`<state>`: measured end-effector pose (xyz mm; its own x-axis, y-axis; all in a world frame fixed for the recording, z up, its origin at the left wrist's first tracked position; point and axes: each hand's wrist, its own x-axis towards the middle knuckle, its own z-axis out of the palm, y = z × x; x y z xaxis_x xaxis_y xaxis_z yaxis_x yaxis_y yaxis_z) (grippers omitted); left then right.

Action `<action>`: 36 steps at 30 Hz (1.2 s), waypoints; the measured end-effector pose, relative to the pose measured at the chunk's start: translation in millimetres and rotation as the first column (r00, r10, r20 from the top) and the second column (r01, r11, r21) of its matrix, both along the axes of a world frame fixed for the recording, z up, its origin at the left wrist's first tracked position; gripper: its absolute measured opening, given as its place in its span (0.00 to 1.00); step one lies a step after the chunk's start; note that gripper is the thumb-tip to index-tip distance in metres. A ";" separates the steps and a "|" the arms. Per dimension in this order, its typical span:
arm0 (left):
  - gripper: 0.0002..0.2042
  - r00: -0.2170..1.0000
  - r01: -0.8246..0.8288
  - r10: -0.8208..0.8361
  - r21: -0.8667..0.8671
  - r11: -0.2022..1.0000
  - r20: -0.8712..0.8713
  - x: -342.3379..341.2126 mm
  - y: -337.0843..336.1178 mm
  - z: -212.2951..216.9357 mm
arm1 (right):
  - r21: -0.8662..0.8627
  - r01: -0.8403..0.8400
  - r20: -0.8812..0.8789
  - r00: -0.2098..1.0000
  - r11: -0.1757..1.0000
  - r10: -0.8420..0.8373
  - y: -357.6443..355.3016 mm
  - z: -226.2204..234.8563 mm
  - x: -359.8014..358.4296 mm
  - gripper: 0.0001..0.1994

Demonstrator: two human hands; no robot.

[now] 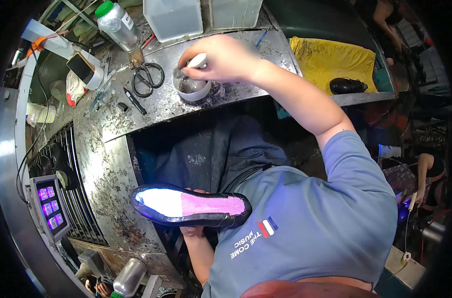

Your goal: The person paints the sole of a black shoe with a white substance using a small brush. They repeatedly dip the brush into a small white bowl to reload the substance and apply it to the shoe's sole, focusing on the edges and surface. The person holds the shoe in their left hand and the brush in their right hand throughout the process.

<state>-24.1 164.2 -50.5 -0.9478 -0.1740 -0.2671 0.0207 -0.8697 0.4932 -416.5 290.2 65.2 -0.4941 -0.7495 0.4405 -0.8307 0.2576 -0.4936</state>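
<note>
A black shoe (pixel 218 217) lies sole up across my left hand (pixel 192 231), its bottom facing me. The forepart of that bottom glares white and the rear part looks pink. Fingers of the left hand show along both sides of the shoe; its palm is hidden underneath. At the metal bench, my right hand (pixel 221 58) is closed over a white bowl (pixel 194 94) with greyish stuff inside. From its fingers sticks the rounded white end of a small tool (pixel 198 61); its lower part is hidden at the bowl.
Black scissors (pixel 148 79), a black marker (pixel 135 101) and a green-lidded bottle (pixel 117 26) lie or stand left of the bowl. A lamp with purple lights (pixel 51 206) is at left. Yellow cloth (pixel 332 62) bears another black shoe (pixel 348 85). Another person's arm (pixel 422 176) shows at right.
</note>
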 end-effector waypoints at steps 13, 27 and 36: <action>0.38 0.898 -0.346 0.265 -0.936 -0.068 -0.351 -21.5 -16.9 34.8 | -0.275 0.017 0.015 1.000 0.961 -0.013 21.5 -5.7 6.8 0.12; 0.15 0.955 -0.283 -0.177 -0.545 -0.789 -0.240 -54.5 -39.0 141.2 | -0.333 -0.307 0.579 0.680 0.891 0.451 56.5 36.8 56.3 0.10; 0.15 0.923 -0.380 -0.379 -0.328 -0.865 -0.071 -60.1 -56.7 162.4 | -0.492 -0.484 0.383 0.626 0.723 0.679 28.9 41.5 87.3 0.11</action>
<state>-84.2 107.5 111.8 -0.8254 0.4214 0.3757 0.3806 0.9069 -0.1811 -329.2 319.1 106.6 -0.2157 -0.8241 0.5238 -0.3427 -0.4385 -0.8308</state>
